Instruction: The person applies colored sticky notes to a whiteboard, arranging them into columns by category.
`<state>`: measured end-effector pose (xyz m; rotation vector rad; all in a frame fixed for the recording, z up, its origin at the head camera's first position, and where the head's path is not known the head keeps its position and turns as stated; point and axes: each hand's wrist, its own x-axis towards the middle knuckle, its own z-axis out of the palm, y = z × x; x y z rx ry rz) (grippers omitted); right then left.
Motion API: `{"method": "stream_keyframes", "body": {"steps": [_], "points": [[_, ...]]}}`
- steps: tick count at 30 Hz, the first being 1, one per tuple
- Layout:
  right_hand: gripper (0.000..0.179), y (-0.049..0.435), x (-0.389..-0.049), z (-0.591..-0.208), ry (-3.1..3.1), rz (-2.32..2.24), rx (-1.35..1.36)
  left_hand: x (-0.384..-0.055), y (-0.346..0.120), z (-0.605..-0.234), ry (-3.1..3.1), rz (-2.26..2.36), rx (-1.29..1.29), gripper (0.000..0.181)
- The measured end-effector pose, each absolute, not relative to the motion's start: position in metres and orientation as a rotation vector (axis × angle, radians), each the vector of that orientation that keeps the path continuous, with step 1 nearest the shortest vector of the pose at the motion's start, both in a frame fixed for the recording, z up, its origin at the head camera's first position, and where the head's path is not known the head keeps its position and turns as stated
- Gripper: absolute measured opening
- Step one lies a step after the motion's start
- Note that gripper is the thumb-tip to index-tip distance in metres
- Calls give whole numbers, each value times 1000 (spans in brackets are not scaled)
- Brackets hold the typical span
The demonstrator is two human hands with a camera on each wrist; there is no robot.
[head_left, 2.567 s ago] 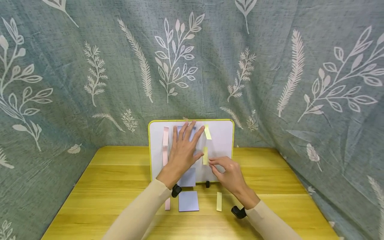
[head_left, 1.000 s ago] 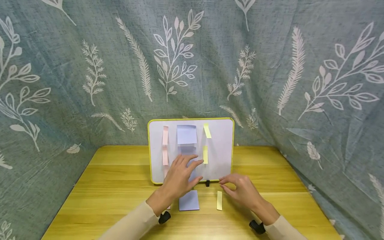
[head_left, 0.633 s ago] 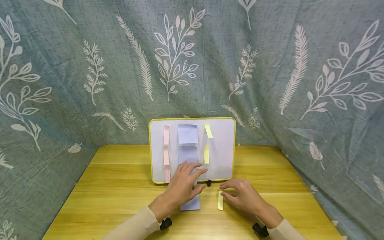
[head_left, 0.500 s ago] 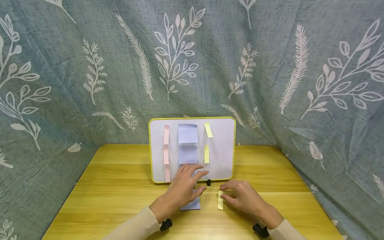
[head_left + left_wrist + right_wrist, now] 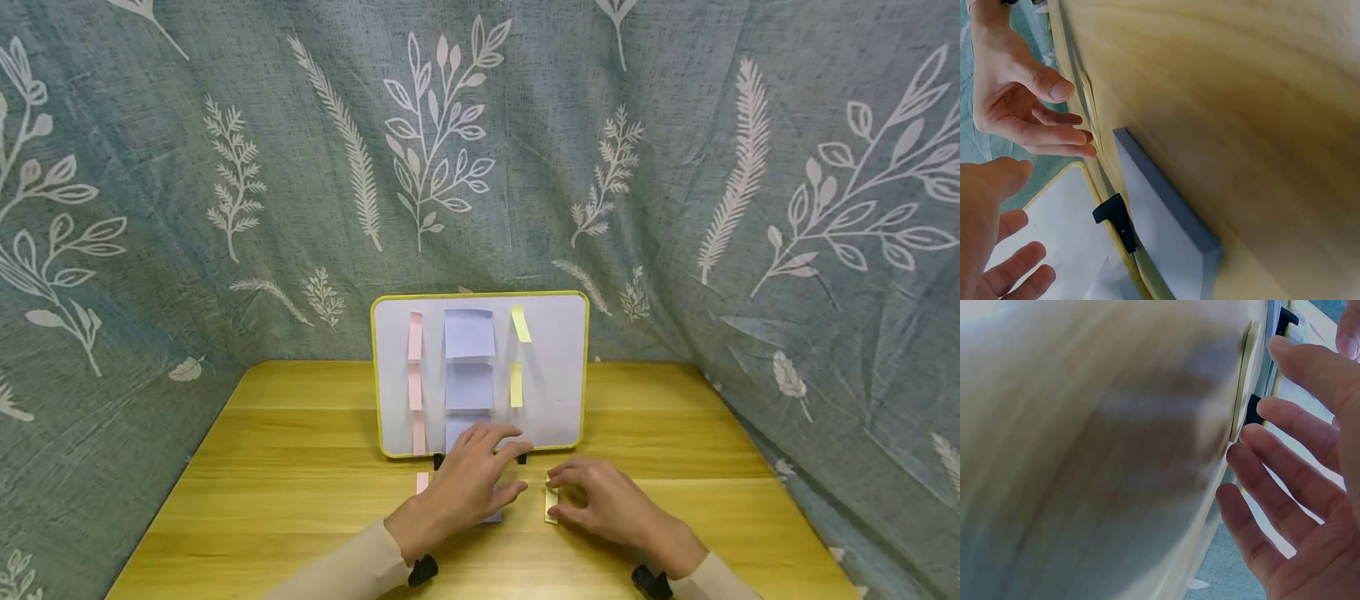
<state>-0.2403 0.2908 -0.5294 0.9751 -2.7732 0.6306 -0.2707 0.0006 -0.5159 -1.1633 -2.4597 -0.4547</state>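
My right hand [image 5: 603, 504] hovers at the narrow yellow sticky note pad [image 5: 551, 495] on the table, thumb and fingers spread to either end of it. In the right wrist view its fingers stand apart beside the pad's edge [image 5: 1245, 381] and hold nothing. My left hand [image 5: 472, 479], fingers loosely bent and holding nothing, hangs over the thick blue sticky note pad [image 5: 1160, 206], hiding most of it in the head view. Behind the hands stands a yellow-framed whiteboard [image 5: 555, 367]. It carries pink strips [image 5: 416, 337], blue square notes [image 5: 469, 333] and two yellow strips [image 5: 517, 385].
A pink sticky note pad [image 5: 422, 482] lies left of the blue one, partly behind my left hand. Black feet [image 5: 522, 458] prop the whiteboard's lower edge. The wooden table [image 5: 300, 483] runs back to a patterned teal curtain [image 5: 525, 167].
Both hands have come down from the whiteboard toward the table. My right hand has moved to the yellow pad; my left has drifted down and right, over the blue pad, uncovering the blue notes.
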Motion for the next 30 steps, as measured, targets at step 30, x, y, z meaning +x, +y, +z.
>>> {"method": "stream_keyframes", "body": {"steps": [30], "points": [[29, 288, -237, -531, -2824, 500, 969, -263, 21, -533, -2639, -263, -1274, 49]]}}
